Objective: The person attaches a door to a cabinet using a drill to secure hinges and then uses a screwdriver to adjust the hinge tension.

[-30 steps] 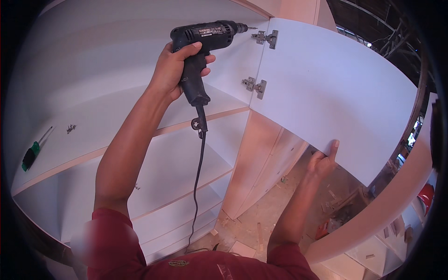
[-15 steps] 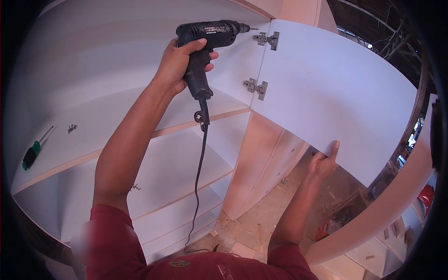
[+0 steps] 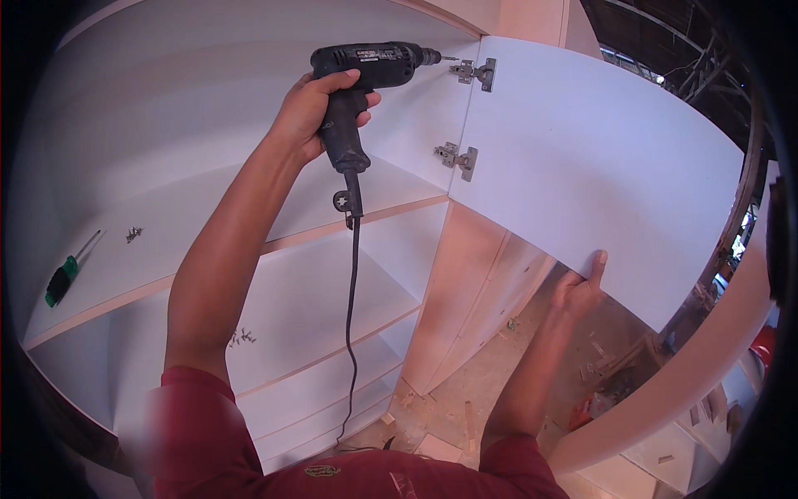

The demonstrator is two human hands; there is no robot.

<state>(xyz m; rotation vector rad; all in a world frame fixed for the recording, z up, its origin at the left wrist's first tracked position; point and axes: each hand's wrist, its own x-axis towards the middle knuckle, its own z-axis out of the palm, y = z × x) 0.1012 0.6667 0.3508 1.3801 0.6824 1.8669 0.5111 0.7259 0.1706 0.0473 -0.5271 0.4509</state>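
My left hand [image 3: 314,112] is wrapped round the grip of a black corded power drill [image 3: 366,66]. Its bit points right, close to the upper metal hinge [image 3: 474,73]; whether it touches a screw there I cannot tell. A lower hinge [image 3: 457,160] joins the same white cabinet door [image 3: 598,158] to the cabinet's side wall. The door stands swung out to the right. At its bottom edge my right hand [image 3: 579,289] grips the panel, thumb up on the white face and fingers mostly hidden behind it.
A green-handled screwdriver [image 3: 62,280] and a small heap of screws [image 3: 134,234] lie on the upper shelf [image 3: 199,224]. More screws [image 3: 243,337] rest on the shelf below. The drill's cord [image 3: 351,333] hangs down to the floor [image 3: 465,382], strewn with wood scraps. A curved panel edge [image 3: 665,391] rises at the right.
The drill has shifted slightly left and down, its bit still near the upper hinge. My right hand keeps its hold on the door.
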